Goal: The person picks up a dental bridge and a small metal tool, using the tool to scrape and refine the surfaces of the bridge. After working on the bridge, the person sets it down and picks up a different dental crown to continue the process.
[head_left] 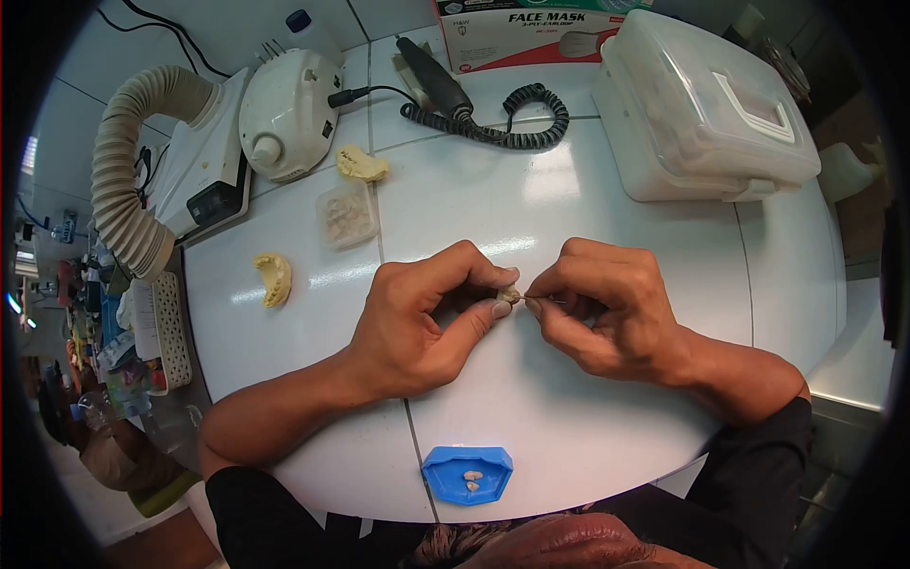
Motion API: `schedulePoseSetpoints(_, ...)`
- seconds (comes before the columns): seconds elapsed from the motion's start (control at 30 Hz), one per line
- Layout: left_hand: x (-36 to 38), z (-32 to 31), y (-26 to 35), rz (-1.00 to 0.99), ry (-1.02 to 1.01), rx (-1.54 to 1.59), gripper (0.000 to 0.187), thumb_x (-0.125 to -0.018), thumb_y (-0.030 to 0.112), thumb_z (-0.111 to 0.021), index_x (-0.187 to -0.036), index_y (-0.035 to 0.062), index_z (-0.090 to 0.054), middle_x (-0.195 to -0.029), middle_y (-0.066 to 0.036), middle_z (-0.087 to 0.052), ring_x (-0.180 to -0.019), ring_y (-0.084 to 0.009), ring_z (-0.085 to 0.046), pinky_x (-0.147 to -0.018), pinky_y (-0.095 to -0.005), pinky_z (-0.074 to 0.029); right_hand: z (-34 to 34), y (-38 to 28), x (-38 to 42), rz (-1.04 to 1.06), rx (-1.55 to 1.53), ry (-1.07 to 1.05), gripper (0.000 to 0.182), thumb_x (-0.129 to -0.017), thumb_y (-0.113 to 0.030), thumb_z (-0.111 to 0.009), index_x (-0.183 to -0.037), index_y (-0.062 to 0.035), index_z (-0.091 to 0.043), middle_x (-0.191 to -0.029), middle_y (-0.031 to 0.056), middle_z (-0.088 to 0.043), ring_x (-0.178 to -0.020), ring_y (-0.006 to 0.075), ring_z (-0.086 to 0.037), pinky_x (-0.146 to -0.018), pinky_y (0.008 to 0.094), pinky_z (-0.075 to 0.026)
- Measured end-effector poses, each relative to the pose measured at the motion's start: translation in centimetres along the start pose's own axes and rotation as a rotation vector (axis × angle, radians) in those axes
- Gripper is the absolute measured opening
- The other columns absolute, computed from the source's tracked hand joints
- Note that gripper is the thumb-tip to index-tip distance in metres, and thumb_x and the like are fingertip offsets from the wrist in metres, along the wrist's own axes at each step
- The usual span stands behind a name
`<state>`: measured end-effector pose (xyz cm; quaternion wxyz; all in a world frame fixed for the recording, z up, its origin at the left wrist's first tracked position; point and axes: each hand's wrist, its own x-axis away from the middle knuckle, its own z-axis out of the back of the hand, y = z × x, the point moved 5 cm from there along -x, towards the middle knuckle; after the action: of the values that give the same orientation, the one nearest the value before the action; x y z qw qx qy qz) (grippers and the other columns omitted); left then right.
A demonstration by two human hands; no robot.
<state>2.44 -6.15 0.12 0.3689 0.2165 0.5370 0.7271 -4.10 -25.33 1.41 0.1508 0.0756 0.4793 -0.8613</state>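
Observation:
My left hand [422, 318] pinches a tiny cream tooth-like piece [511, 295] between thumb and forefinger, just above the white table. My right hand [607, 303] meets it from the right, fingers closed on a thin needle-like tool [550, 301] whose tip touches the piece. Both forearms rest on the table [569, 427]. Near the front edge lies a blue tray [467, 473] with two small tooth pieces in it.
Two yellowish dental casts [274, 278] [361, 164] and a small clear box [347, 215] lie at left. Behind stand a white micromotor unit [287, 114], a black handpiece [434, 76] with coiled cord, a suction hose [128, 171], a clear lidded container [697, 104] and a face mask box [526, 33].

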Motion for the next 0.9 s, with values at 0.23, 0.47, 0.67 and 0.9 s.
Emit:
schedulePoseSetpoints(0.23, -0.13, 0.12, 0.09, 0.043, 0.003, 0.024, 0.018, -0.100, -0.004, -0.074, -0.118, -0.0062, -0.070, -0.097, -0.013, -0.081, -0.092, -0.0138, -0.078, -0.082, -0.0266, -0.061, 0.13, -0.14, -0.09, -0.001, 0.009, 0.033, 0.012, -0.086, 0.000, -0.077, -0.097, 0.0007, -0.078, -0.079, 0.0096, -0.067, -0.061, 0.0198, -0.068, -0.054, 0.0330, -0.053)
schedulePoseSetpoints(0.47, -0.11, -0.03, 0.02, 0.039, 0.017, 0.053, 0.019, -0.101, -0.002, -0.075, -0.118, -0.0066, -0.069, -0.098, -0.013, -0.081, -0.094, -0.0144, -0.079, -0.084, -0.0272, -0.062, -0.02, -0.12, 0.00, -0.011, 0.020, 0.056, 0.006, -0.087, 0.000, -0.078, -0.092, 0.0020, -0.078, -0.076, 0.0099, -0.067, -0.060, 0.0197, -0.068, -0.055, 0.0327, -0.054)
schedulePoseSetpoints(0.67, -0.09, 0.07, -0.03, 0.053, 0.005, 0.038, 0.019, -0.101, -0.003, -0.074, -0.119, -0.0075, -0.067, -0.100, -0.013, -0.081, -0.098, -0.0140, -0.079, -0.088, -0.0263, -0.062, -0.04, -0.09, -0.01, -0.032, 0.022, 0.056, 0.004, -0.088, -0.001, -0.078, -0.091, 0.0018, -0.077, -0.077, 0.0101, -0.068, -0.060, 0.0193, -0.068, -0.055, 0.0325, -0.054)
schedulePoseSetpoints(0.9, -0.13, 0.05, 0.20, 0.051, 0.010, 0.037, 0.019, -0.101, -0.003, -0.075, -0.118, -0.0075, -0.067, -0.099, -0.012, -0.081, -0.097, -0.0134, -0.078, -0.086, -0.0257, -0.061, 0.05, -0.24, -0.14, -0.016, 0.016, 0.025, 0.012, -0.085, 0.002, -0.078, -0.097, -0.0013, -0.077, -0.081, 0.0084, -0.068, -0.062, 0.0183, -0.068, -0.055, 0.0312, -0.055)
